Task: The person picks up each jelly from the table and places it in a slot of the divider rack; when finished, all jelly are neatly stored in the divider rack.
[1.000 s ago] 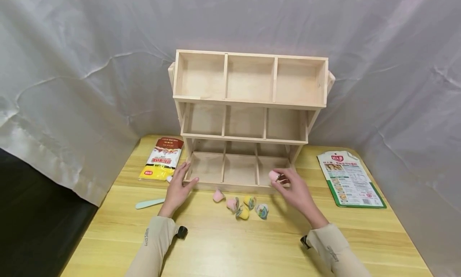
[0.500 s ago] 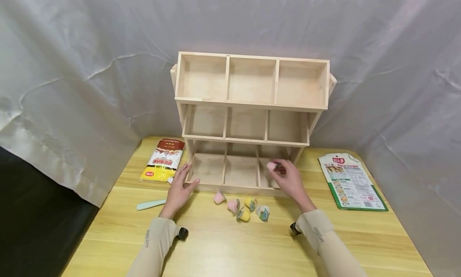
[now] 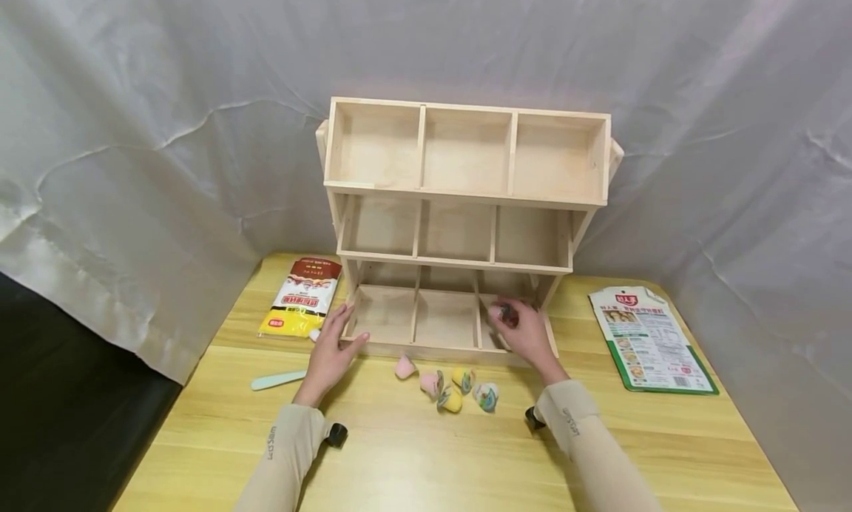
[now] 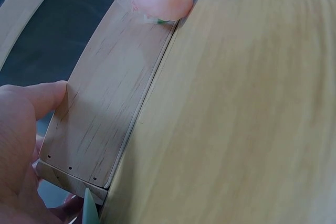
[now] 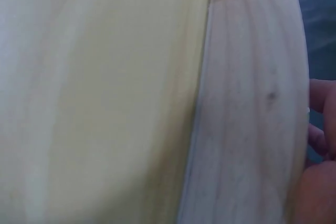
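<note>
A pale three-tier wooden rack (image 3: 454, 355) stands on the table, each tier split into three compartments. My left hand (image 3: 330, 355) rests against the front left corner of the bottom tier. In the left wrist view its thumb (image 4: 51, 95) touches the edge of the front board (image 4: 107, 93). Inside the bottom right compartment, my right hand (image 3: 528, 336) pinches a small pink jelly cup (image 3: 496, 311), partly hidden by the fingers. Several more lie before the rack: pink cups (image 3: 404, 366), yellow cups (image 3: 450, 400) and a whitish one (image 3: 487, 396).
At the left lies a red, white and yellow packet (image 3: 302, 296), with a pale green spatula (image 3: 277, 379) nearer me. A white and green packet (image 3: 652, 338) lies at the right. Grey curtains (image 3: 166, 127) hang behind and beside the table (image 3: 413, 460).
My right hand has moved forward and a little left, carrying the pink jelly cup from above the front board into the bottom right compartment. My left hand keeps its place on the corner.
</note>
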Demonstrator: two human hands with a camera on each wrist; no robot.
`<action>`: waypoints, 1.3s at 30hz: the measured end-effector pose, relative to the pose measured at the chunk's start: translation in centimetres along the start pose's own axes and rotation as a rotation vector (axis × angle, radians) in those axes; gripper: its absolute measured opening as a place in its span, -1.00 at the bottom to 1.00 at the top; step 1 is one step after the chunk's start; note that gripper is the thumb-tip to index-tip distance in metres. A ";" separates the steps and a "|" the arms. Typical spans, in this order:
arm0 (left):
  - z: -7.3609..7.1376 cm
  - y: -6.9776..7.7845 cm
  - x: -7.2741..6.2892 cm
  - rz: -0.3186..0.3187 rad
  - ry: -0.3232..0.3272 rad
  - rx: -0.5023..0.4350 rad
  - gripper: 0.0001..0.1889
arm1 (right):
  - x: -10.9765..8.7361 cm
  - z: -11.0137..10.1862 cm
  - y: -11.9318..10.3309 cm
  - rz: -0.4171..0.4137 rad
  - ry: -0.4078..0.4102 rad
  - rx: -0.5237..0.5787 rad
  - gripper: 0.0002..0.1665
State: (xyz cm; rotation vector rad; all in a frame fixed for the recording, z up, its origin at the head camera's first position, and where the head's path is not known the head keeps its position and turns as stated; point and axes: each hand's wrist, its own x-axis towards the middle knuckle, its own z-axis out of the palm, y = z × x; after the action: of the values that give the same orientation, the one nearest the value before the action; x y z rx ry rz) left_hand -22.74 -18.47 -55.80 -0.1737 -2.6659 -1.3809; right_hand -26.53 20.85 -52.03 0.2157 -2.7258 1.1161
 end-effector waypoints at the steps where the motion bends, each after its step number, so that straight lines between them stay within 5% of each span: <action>1: 0.0 0.0 0.0 -0.001 -0.001 0.003 -0.23 | 0.0 0.1 0.2 0.003 -0.001 -0.004 -0.45; 39: -0.1 0.0 0.1 -0.007 -0.006 0.013 -0.24 | -0.2 0.4 0.7 0.050 -0.066 -0.034 -0.41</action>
State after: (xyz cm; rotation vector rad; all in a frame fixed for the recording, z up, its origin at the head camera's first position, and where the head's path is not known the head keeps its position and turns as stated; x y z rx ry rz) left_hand -22.80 -18.55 -55.75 -0.1669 -2.6821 -1.3667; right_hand -26.54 21.06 -52.85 0.1829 -2.8207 1.0934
